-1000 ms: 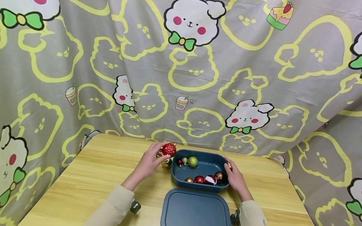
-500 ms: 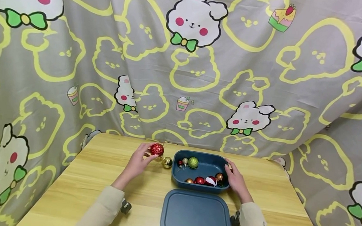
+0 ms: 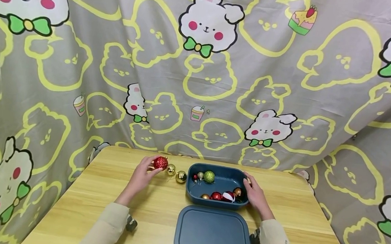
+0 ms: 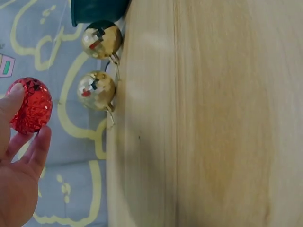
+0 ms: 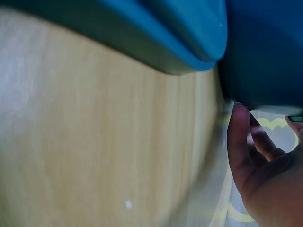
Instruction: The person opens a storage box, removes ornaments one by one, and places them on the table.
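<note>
My left hand (image 3: pixel 142 176) pinches a shiny red bauble (image 3: pixel 161 163) between thumb and fingers, at the back left of the table. Two gold baubles (image 4: pixel 96 90) rest on the tabletop between that hand and a blue storage box (image 3: pixel 190 193). The box is uncovered. Inside, a green glitter bauble (image 3: pixel 209 176) and smaller ones sit at the left end; a red bauble (image 3: pixel 216 196), a red-and-white one (image 3: pixel 228 196) and a copper one (image 3: pixel 237 192) line the near side. My right hand (image 3: pixel 257 194) holds the box's right end, its thumb (image 5: pixel 239 123) against the outer wall.
The blue lid (image 3: pixel 213 234) lies flat on the wooden table (image 3: pixel 146 225), just in front of the box. A grey patterned curtain (image 3: pixel 214 100) hangs along the table's back edge and both sides.
My left hand has moved left with the red bauble, away from the box, and both gold baubles now show fully. My right hand and the box have stayed in place.
</note>
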Demonstrator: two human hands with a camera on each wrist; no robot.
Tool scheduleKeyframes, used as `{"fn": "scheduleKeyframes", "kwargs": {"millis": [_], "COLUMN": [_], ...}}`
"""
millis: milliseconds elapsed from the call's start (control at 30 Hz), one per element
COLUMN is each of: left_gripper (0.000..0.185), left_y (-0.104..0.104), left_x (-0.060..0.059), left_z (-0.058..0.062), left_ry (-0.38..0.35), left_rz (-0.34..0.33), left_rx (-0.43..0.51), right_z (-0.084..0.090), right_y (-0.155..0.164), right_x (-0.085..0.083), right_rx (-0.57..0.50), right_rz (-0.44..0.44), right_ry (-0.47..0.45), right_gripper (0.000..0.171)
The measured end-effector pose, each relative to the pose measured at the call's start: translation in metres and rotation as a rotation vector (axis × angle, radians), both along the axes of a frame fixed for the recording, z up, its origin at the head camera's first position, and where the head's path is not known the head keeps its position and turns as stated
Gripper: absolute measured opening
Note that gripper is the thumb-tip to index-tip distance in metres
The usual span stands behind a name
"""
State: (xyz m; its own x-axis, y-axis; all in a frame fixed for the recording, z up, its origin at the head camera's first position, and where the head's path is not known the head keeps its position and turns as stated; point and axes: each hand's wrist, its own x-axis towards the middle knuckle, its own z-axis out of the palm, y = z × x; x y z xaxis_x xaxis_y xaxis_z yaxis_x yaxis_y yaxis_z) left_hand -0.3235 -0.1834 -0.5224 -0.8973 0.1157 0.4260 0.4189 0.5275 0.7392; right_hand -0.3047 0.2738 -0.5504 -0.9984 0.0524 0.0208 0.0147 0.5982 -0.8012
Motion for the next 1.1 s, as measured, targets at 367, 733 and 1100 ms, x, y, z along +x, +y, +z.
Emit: {"fn": "scheduleKeyframes", "kwargs": {"millis": [367, 733, 1100], "left_gripper": [0.055, 0.056, 0.054], "left_y": [-0.009, -0.012, -0.013], "left_x": [-0.001, -0.003, -0.006], "left_z": [-0.008, -0.016, -0.025], "left_ry": [-0.094, -0.150, -0.183], "left_rz": [0.013, 0.032, 0.041], "left_rx": [0.023, -0.003, -0.041], "right_z": [0.000, 0.001, 0.000], "right_y": [0.002, 0.000, 0.001], "right_x": [0.001, 0.002, -0.001], "right_rx": [0.001, 0.004, -0.003], "right_rz": [0.001, -0.002, -0.002], "right_ry": [0.002, -0.013, -0.011], "right_gripper": [0.055, 0.057, 0.055]}}
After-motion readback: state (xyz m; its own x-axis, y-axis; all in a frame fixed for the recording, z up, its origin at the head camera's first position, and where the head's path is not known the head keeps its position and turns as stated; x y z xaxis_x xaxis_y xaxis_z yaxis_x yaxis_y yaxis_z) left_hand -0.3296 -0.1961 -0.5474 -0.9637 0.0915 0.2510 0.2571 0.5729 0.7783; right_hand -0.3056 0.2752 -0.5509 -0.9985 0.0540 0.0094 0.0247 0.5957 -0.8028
